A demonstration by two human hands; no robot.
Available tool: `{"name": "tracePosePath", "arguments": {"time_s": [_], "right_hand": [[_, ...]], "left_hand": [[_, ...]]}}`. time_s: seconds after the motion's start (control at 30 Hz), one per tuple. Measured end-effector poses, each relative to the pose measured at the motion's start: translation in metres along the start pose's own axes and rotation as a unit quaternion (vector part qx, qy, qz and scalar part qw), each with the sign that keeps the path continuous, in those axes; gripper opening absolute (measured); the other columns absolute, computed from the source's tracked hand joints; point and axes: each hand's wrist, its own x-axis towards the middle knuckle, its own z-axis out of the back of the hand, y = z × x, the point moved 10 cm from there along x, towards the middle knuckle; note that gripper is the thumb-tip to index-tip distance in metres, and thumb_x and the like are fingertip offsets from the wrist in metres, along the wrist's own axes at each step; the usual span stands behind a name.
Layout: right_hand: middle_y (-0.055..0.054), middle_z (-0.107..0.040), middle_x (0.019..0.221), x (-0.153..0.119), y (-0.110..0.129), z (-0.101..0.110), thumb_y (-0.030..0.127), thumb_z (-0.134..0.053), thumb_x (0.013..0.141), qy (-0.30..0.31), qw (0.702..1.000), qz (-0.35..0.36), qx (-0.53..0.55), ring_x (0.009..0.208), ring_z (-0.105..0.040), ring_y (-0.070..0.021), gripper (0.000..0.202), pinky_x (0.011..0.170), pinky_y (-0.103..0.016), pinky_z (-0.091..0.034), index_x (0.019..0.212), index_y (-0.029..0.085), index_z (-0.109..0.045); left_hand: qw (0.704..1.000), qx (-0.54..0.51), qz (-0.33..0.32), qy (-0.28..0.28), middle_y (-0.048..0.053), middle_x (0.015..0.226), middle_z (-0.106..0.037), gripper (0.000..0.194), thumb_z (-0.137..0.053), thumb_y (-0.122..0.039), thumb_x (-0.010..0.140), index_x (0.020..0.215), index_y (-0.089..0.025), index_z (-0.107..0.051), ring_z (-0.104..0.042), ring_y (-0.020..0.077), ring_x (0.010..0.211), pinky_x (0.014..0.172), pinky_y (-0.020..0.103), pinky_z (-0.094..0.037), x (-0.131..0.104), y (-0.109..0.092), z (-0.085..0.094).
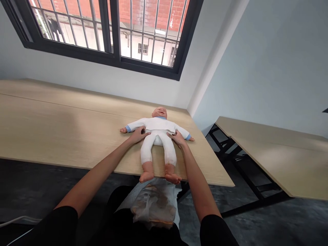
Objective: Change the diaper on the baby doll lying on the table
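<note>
A baby doll (160,124) lies on its back on the wooden table, arms spread and head toward the window. It wears a white top with blue collar and cuffs, and white trousers (147,150); its bare feet reach the table's front edge. At the waist on the doll's left-hand side in view, my left hand (138,135) is closed, thumb on the trousers just under the top's hem. On the opposite side of the waist my right hand (177,138) grips in the same way. The undersides of both hands' fingers are partly hidden.
The pale table (64,126) runs along the wall beneath a barred window (115,30). A second table (276,150) with black legs stands to the right, across a gap. A translucent plastic bag (156,205) with contents I cannot make out is at my lap.
</note>
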Motion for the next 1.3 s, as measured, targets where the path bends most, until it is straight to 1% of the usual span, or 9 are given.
{"name": "tracePosePath", "arguments": {"time_s": [0.4,0.57,0.67,0.77,0.87,0.93,1.03,1.17,1.3], "right_hand": [[-0.006,-0.072,0.107,-0.002,0.015,0.01,0.019,-0.056,0.078,-0.095,0.989,0.03,-0.112,0.098,-0.064,-0.0196,0.019,0.095,-0.034,-0.051,0.095,0.019,-0.064],[-0.006,-0.07,0.095,-0.015,0.023,0.024,0.02,-0.06,0.077,-0.139,0.978,0.023,-0.156,0.095,-0.063,-0.0222,0.006,0.096,-0.037,-0.049,0.083,0.02,-0.06],[-0.01,-0.069,0.104,-0.063,0.039,0.036,0.027,-0.065,0.08,-0.196,0.964,0.061,-0.171,0.091,-0.065,-0.0228,0.015,0.092,-0.038,-0.051,0.092,0.019,-0.06],[-0.012,-0.067,0.11,-0.138,0.059,0.036,0.041,-0.063,0.087,-0.217,0.955,0.117,-0.163,0.093,-0.066,-0.0234,0.03,0.085,-0.038,-0.054,0.108,0.019,-0.061],[-0.01,-0.068,0.107,-0.216,0.081,0.044,0.046,-0.065,0.088,-0.264,0.943,0.149,-0.135,0.094,-0.067,-0.0228,0.032,0.084,-0.038,-0.055,0.107,0.02,-0.063],[-0.009,-0.069,0.097,-0.254,0.096,0.054,0.045,-0.066,0.088,-0.3,0.935,0.158,-0.104,0.089,-0.068,-0.0216,0.029,0.079,-0.035,-0.056,0.101,0.019,-0.065],[-0.006,-0.069,0.087,-0.289,0.115,0.072,0.042,-0.068,0.088,-0.369,0.908,0.186,-0.07,0.076,-0.068,-0.0183,0.025,0.073,-0.033,-0.055,0.091,0.017,-0.066],[-0.003,-0.068,0.081,-0.304,0.122,0.078,0.038,-0.07,0.088,-0.404,0.89,0.212,-0.02,0.073,-0.068,-0.0178,0.022,0.071,-0.033,-0.056,0.088,0.016,-0.065],[-0.002,-0.07,0.076,-0.301,0.123,0.061,0.035,-0.068,0.091,-0.361,0.908,0.206,-0.049,0.068,-0.068,-0.015,0.018,0.068,-0.028,-0.055,0.09,0.017,-0.065]], "left_hand": [[0.999,-0.021,0.02,-0.044,0.001,0.08,-0.053,0.032,-0.064,-0.047,0.076,0.078,-0.023,-0.043,-0.053,0.0216,0.081,0.077,0.036,-0.046,-0.008,-0.001,0.006],[0.997,-0.015,0.002,-0.071,0.006,0.093,-0.06,0.026,-0.061,-0.042,0.078,0.085,-0.022,-0.046,-0.058,0.0252,0.094,0.092,0.041,-0.047,-0.016,-0.026,0.02],[0.994,-0.008,-0.028,-0.109,0.01,0.109,-0.061,0.023,-0.055,-0.042,0.084,0.095,-0.023,-0.05,-0.056,0.0275,0.112,0.103,0.043,-0.043,-0.058,-0.063,0.035],[0.979,0.014,-0.091,-0.182,0.007,0.107,-0.065,0.016,-0.052,-0.041,0.091,0.103,-0.031,-0.055,-0.06,0.0273,0.107,0.098,0.045,-0.047,-0.139,-0.106,0.039],[0.968,0.0,-0.228,-0.108,0.003,0.086,-0.068,0.012,-0.052,-0.026,0.093,0.096,-0.035,-0.057,-0.064,0.0239,0.086,0.079,0.044,-0.053,-0.219,-0.15,-0.007],[0.955,0.028,-0.29,0.053,0.004,0.078,-0.067,0.014,-0.05,-0.025,0.094,0.091,-0.033,-0.061,-0.061,0.0216,0.075,0.072,0.042,-0.052,-0.255,-0.166,-0.065],[0.92,0.101,-0.294,0.239,0.005,0.087,-0.07,0.014,-0.052,-0.032,0.095,0.097,-0.028,-0.065,-0.063,0.0206,0.087,0.08,0.038,-0.052,-0.283,-0.156,-0.133],[0.918,0.147,-0.207,0.304,0.008,0.129,-0.063,0.044,-0.061,-0.041,0.092,0.132,-0.023,-0.056,-0.048,0.0323,0.132,0.116,0.05,-0.032,-0.278,-0.111,-0.155],[0.933,0.12,-0.112,0.32,0.01,0.14,-0.057,0.072,-0.082,-0.038,0.072,0.138,-0.023,-0.055,-0.046,0.0415,0.133,0.117,0.053,-0.03,-0.278,-0.067,-0.154]]}}
